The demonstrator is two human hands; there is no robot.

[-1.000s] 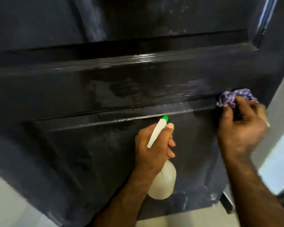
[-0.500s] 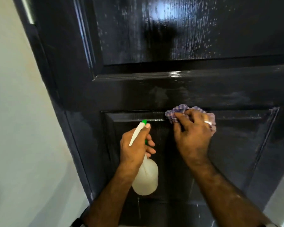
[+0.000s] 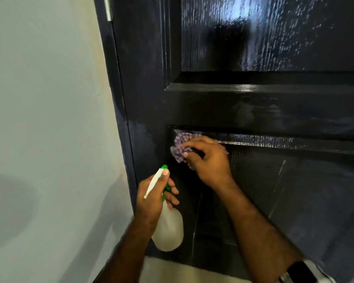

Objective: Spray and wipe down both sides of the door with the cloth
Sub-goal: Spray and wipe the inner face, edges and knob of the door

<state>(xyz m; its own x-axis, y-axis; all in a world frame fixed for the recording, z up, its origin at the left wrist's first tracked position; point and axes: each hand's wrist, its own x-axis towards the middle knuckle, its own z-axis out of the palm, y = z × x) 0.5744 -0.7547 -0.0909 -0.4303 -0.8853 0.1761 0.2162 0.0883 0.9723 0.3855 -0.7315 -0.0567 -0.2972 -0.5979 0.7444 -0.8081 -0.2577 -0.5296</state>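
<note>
Door [image 3: 253, 111] panels, dark and glossy, fill most of the view, with a pale wall [image 3: 45, 119] just beside the door's left edge and a metal hinge [image 3: 108, 9] at the top of that edge. Bright reflections and speckled wet marks show on the upper recessed panel, and faint pale streaks run down the lower panel.

At the top left corner of the lower panel, the right hand [image 3: 206, 160] presses a crumpled purple-and-white checked cloth [image 3: 181, 145] against the door's moulding. Its fingers are curled over the cloth, gripping it, and the cloth touches the door surface right in that corner.

Below the cloth and nearer the door's left edge, the left hand [image 3: 153, 199] is wrapped around the neck of a white spray bottle [image 3: 169, 229]. The thumb lies along the top of the white sprayer head, whose green nozzle tip points up toward the door. The other fingers are folded around the green trigger area. The bottle's rounded body hangs under the hand, in front of the lower panel.

A dark band [image 3: 298, 269] sits on the right forearm.
</note>
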